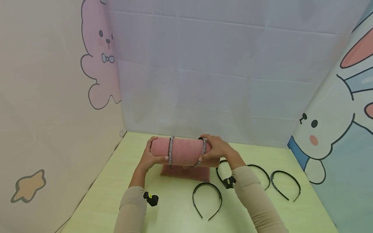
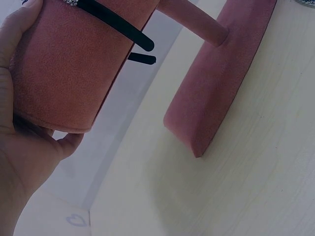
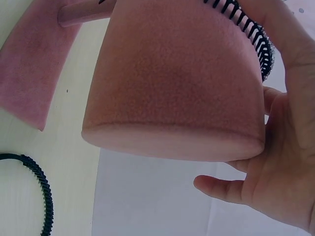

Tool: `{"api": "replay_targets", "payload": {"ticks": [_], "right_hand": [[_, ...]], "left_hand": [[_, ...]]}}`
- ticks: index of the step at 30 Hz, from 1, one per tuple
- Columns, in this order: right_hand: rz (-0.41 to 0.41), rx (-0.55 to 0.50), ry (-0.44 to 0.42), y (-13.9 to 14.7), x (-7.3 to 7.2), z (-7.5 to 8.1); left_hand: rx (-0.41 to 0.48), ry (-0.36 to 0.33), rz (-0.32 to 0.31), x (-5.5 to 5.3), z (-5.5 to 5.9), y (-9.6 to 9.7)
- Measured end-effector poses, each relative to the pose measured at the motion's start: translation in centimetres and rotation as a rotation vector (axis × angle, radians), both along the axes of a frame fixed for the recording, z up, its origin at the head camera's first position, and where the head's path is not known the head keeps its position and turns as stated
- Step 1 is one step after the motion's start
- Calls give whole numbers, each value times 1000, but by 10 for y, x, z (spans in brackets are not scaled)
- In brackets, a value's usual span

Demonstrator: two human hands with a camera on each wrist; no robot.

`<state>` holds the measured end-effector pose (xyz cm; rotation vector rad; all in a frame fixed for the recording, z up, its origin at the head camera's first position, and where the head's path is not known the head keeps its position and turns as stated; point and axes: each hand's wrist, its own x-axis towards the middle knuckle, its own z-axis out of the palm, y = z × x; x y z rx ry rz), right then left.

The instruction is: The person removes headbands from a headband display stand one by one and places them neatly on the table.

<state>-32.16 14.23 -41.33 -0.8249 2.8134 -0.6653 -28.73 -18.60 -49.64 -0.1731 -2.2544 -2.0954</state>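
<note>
A pink velvet headband stand [image 1: 186,152], a padded horizontal roll on a post and flat base [image 1: 183,173], stands near the back of the table. My left hand [image 1: 147,159] grips the roll's left end, thumb in front. Beside that thumb, a glittery silver headband [image 1: 170,150] with black teeth sits over the roll. Toward the other end, my right hand [image 1: 217,149] holds a second glittery headband [image 1: 204,146] against the roll, thumb low in front and fingers over the top. Black teeth of this headband [image 3: 253,37] show in the right wrist view.
On the pale table [image 1: 169,213], a black toothed headband [image 1: 206,184] lies in front of the stand. More headbands, including one at the far right [image 1: 283,171], lie right of it. Printed cloth walls [image 1: 186,81] enclose the back and sides.
</note>
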Motion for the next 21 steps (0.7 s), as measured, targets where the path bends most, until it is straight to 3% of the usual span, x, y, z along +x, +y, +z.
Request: {"api": "replay_targets", "payload": {"ticks": [11,17,21], "right_hand": [[-2,-2,-5,7,-4,-3],[-4,-54,-20,11,-3,-4],[-5,-77,-33,16,-4,-7]], "left_hand": [[8,-43,-23,12,21,4],[4,-45,-4,5,10,2],[-7,-10,0,1,1,0]]}}
